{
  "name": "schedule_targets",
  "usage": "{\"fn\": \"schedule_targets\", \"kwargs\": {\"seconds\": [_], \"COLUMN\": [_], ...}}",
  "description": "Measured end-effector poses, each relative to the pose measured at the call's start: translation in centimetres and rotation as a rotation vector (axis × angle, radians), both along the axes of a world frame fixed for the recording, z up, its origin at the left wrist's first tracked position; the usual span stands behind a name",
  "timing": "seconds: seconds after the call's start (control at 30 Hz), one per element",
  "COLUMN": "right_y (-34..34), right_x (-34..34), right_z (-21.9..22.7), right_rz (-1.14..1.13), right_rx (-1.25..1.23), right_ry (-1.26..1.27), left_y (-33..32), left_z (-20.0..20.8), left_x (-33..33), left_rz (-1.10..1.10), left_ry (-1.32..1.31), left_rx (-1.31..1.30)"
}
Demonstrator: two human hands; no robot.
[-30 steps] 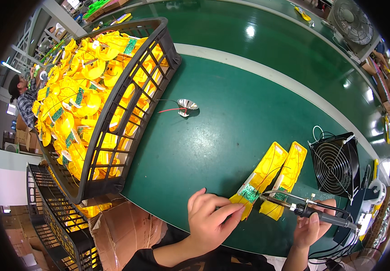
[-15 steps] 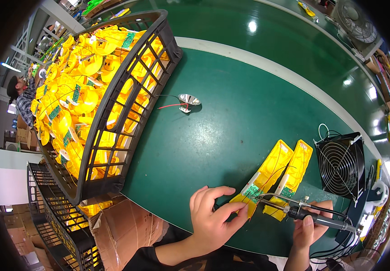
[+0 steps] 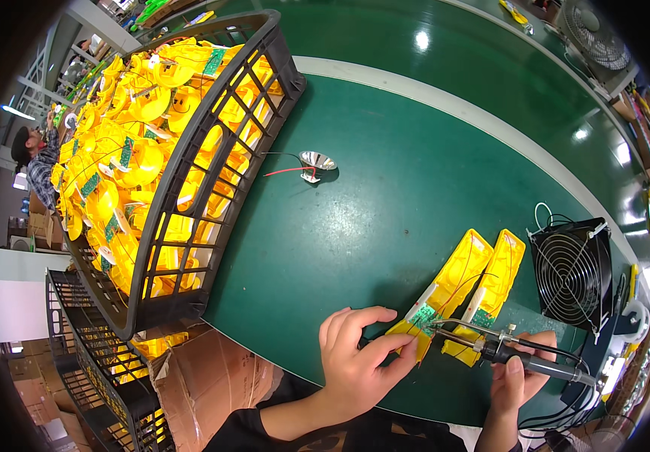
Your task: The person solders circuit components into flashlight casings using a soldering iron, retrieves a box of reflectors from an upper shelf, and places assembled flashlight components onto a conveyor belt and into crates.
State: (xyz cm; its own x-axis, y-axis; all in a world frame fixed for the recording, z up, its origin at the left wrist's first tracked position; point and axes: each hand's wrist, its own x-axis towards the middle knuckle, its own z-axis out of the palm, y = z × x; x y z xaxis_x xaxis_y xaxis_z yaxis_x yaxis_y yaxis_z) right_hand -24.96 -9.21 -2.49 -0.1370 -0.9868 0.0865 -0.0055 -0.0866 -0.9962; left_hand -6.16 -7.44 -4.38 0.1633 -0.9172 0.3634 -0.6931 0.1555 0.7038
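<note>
My right hand [image 3: 519, 380] is closed around a dark soldering iron [image 3: 539, 364] with a metal solder-feed tube along it. The iron's tip meets a small green circuit board [image 3: 422, 315] in a yellow plastic housing [image 3: 457, 271]. My left hand [image 3: 366, 354] pinches the near end of this housing between thumb and fingers; whether a wire is also in the pinch is hidden. A second yellow housing [image 3: 507, 260], with its own board and a thin dark wire, lies just to the right, partly behind the iron.
A black crate [image 3: 215, 147] heaped with yellow housings stands at the left. A reflector cup [image 3: 317, 160] with red and black wires lies on the green table [image 3: 340, 248]. At the right stands a square black fan [image 3: 570, 275], with cables near my right hand. Far left, a person [image 3: 38, 162] works.
The whole view shifts very slightly. Both hands, the soldering iron and the housings keep practically the same places relative to each other.
</note>
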Motion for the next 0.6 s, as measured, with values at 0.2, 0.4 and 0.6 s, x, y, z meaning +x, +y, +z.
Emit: {"fn": "schedule_targets", "kwargs": {"seconds": [0.2, 0.4, 0.6], "right_y": [0.1, -0.3, -0.2], "right_x": [-0.2, -0.6, -0.4], "right_z": [-0.4, 0.4, 0.3], "right_rz": [-0.024, -0.151, -0.097], "right_rx": [-0.062, -0.066, -0.123], "right_ry": [-0.005, -0.121, -0.027], "left_y": [0.2, 0.3, 0.3], "left_z": [-0.1, 0.0, -0.2], "left_x": [-0.1, -0.2, -0.3], "left_rz": [0.008, 0.01, 0.022], "left_ry": [0.006, 0.022, 0.016], "left_rx": [0.014, 0.023, 0.014]}}
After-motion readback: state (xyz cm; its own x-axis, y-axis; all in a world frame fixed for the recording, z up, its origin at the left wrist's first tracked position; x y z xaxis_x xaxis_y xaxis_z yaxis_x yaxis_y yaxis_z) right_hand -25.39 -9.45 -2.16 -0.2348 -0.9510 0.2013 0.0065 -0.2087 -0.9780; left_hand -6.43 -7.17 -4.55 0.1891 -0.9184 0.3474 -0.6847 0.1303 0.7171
